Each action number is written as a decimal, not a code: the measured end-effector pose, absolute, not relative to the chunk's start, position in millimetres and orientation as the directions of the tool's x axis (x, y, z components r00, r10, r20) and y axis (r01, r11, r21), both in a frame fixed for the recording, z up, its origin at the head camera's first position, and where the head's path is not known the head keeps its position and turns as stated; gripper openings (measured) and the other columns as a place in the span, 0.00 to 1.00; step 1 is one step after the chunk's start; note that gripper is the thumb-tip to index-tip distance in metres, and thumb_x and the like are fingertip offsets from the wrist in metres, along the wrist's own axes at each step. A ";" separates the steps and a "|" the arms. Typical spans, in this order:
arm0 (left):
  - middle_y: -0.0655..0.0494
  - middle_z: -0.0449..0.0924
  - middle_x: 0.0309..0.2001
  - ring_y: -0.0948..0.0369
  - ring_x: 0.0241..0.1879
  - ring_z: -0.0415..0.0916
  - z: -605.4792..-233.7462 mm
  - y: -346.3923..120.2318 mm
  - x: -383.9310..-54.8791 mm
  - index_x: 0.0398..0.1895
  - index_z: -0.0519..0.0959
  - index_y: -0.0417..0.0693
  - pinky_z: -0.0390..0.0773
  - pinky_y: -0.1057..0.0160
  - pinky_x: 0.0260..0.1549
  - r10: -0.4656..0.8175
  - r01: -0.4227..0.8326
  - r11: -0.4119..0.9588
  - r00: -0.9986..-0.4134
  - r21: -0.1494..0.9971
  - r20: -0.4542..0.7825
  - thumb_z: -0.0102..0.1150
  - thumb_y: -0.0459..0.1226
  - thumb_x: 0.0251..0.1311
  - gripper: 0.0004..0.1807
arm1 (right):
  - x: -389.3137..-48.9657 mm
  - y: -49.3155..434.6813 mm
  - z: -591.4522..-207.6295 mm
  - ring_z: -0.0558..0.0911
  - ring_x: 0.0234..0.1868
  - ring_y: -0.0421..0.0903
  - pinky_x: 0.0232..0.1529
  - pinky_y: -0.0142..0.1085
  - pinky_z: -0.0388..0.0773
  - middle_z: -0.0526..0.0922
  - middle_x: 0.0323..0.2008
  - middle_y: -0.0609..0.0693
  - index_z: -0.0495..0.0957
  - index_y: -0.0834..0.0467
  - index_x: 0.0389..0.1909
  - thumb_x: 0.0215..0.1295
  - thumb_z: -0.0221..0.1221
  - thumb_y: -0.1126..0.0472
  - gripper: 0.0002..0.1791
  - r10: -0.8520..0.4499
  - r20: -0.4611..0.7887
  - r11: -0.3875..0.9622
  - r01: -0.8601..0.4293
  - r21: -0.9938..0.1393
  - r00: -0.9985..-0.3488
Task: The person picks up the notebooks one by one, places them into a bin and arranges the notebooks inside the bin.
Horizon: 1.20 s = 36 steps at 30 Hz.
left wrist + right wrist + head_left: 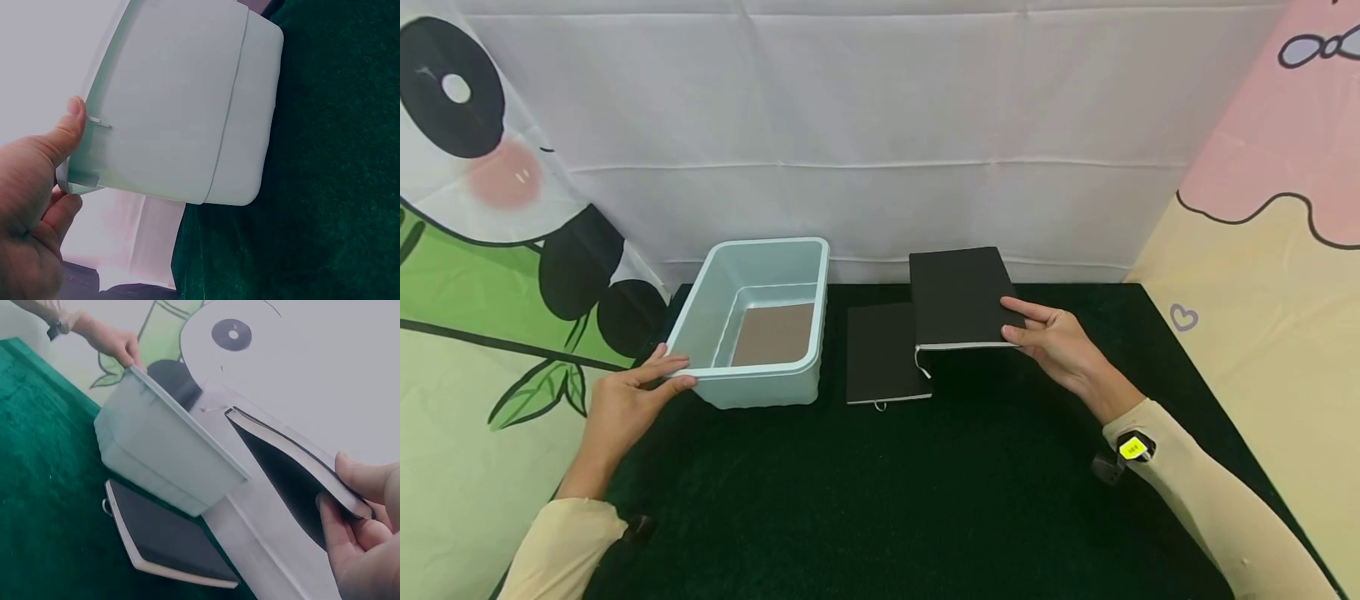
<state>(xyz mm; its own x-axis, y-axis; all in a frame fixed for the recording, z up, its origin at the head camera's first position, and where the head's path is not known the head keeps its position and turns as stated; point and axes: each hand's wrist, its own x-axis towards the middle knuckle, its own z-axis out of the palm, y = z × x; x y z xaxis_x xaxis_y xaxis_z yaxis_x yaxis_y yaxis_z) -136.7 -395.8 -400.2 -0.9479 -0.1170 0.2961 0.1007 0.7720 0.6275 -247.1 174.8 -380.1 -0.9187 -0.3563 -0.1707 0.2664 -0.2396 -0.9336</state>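
Note:
A pale blue-green plastic bin (775, 379) stands at the left of the table, a flat brown-grey piece (772, 335) lying on its floor. My left hand (634, 400) pinches the rim at the bin's near left corner, thumb and fingers on either side of it in the left wrist view. In my right hand (1063, 346) is a black notebook (962, 296), gripped by its right edge and raised above the table, a white ribbon hanging from it. Another black notebook (883, 358) lies flat on the table beside the bin, partly covered by the raised one in the head view.
Dark green velvety cloth (880, 500) covers the table. Behind it hangs a white creased curtain (880, 108). Printed cartoon cloths stand at the left (490, 275) and right (1270, 292) sides.

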 end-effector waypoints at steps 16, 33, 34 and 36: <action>0.47 0.72 0.68 0.43 0.68 0.68 -400.6 -394.8 -136.9 0.55 0.86 0.47 0.73 0.45 0.65 -0.128 0.082 0.789 -0.947 0.609 0.295 0.70 0.48 0.63 0.22 | -260.6 117.4 -360.8 0.86 0.50 0.38 0.52 0.30 0.82 0.66 0.75 0.60 0.64 0.64 0.75 0.66 0.64 0.74 0.37 -0.375 -0.097 -0.241 0.198 -0.950 -0.922; 0.48 0.73 0.68 0.46 0.68 0.69 -400.5 -394.9 -135.7 0.55 0.87 0.48 0.64 0.84 0.50 -0.127 0.087 0.796 -0.944 0.600 0.306 0.71 0.48 0.62 0.21 | -274.6 42.7 -349.3 0.82 0.58 0.43 0.68 0.43 0.73 0.63 0.78 0.54 0.71 0.58 0.72 0.67 0.64 0.74 0.33 -0.459 -0.029 -0.214 0.142 -0.966 -0.888; 0.48 0.74 0.68 0.45 0.68 0.69 -400.6 -395.0 -135.7 0.54 0.87 0.48 0.64 0.84 0.49 -0.127 0.090 0.796 -0.942 0.599 0.310 0.71 0.48 0.62 0.21 | -275.3 38.4 -349.2 0.82 0.59 0.44 0.68 0.43 0.73 0.61 0.79 0.53 0.71 0.58 0.72 0.66 0.64 0.74 0.33 -0.461 -0.028 -0.216 0.143 -0.966 -0.887; 0.48 0.74 0.67 0.47 0.68 0.69 -400.6 -395.4 -135.6 0.54 0.87 0.48 0.63 0.85 0.48 -0.126 0.093 0.797 -0.941 0.597 0.315 0.71 0.48 0.62 0.21 | -276.5 29.8 -349.1 0.81 0.61 0.47 0.67 0.43 0.74 0.59 0.79 0.52 0.72 0.58 0.71 0.66 0.64 0.74 0.32 -0.463 -0.024 -0.222 0.142 -0.965 -0.886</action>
<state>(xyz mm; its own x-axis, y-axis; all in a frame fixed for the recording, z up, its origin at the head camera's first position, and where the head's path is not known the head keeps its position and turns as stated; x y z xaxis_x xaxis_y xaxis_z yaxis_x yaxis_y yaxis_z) -135.6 -395.4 -400.6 -0.9406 -0.1264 0.3152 0.0931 0.7965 0.5974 -276.5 29.8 -349.1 -0.8862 -0.4627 -0.0241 0.1419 -0.2216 -0.9648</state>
